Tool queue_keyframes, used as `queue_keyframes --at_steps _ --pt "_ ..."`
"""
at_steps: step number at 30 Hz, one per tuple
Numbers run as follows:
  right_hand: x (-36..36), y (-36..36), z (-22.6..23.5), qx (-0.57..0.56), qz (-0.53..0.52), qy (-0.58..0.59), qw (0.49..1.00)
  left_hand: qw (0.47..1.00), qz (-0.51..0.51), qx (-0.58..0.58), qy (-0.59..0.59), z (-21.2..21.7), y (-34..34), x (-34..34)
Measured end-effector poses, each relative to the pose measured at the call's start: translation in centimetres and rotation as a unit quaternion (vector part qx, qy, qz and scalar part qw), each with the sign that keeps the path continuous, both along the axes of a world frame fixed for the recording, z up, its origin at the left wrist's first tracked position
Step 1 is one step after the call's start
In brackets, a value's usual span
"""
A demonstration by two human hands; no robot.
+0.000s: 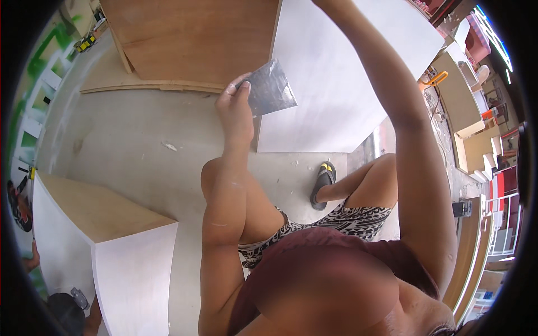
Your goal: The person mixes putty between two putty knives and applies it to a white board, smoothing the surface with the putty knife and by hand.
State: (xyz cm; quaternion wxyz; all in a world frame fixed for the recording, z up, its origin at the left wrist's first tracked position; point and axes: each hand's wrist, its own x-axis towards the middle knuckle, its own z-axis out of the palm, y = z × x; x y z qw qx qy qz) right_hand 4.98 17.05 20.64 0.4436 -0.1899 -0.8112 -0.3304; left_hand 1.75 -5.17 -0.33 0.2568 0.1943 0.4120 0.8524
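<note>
My left hand (pixel 234 103) is closed on a flat, square grey sheet (pixel 273 89) with whitish smears. The thumb lies across its near left corner. I cannot make out whether the sheet is metal or stiff paper. Just behind it stands a large white-coated panel (pixel 330 95), which meets a brown wooden panel (pixel 196 39) on the left. My right arm (pixel 392 84) reaches up across the white panel. It leaves the picture at the top edge, so the right hand and anything in it are hidden.
A white-sided wooden box (pixel 134 269) stands at the lower left, with another person's dark-haired head (pixel 67 311) beside it. Pale scraps (pixel 170 146) lie on the grey floor. Along the right are wooden cabinet parts (pixel 457 95), an orange-handled tool (pixel 437 78) and cables.
</note>
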Motion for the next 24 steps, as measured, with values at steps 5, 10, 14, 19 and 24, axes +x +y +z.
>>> queue_keyframes --at_steps 5,10,14,19,24 --pt "0.1 -1.4 -0.2 -0.166 -0.029 -0.082 0.982 0.999 0.014 -0.025 -0.016 -0.3 -1.1 -0.9" --pt "-0.2 1.6 -0.9 0.019 0.002 0.005 1.0 1.0 -0.003 -0.014 -0.019 0.4 -0.8 -0.4" --pt "-0.2 1.2 -0.8 -0.022 -0.009 -0.021 0.999 1.0 0.004 -0.005 -0.019 0.4 -1.1 -0.5" --pt "-0.7 1.8 -1.0 -0.023 -0.023 0.007 0.999 1.0 -0.005 -0.01 -0.018 0.2 -0.9 -0.5" --pt "-0.7 1.7 -1.2 -0.014 0.009 0.04 0.999 1.0 -0.005 0.003 -0.02 0.3 -0.9 -0.5"
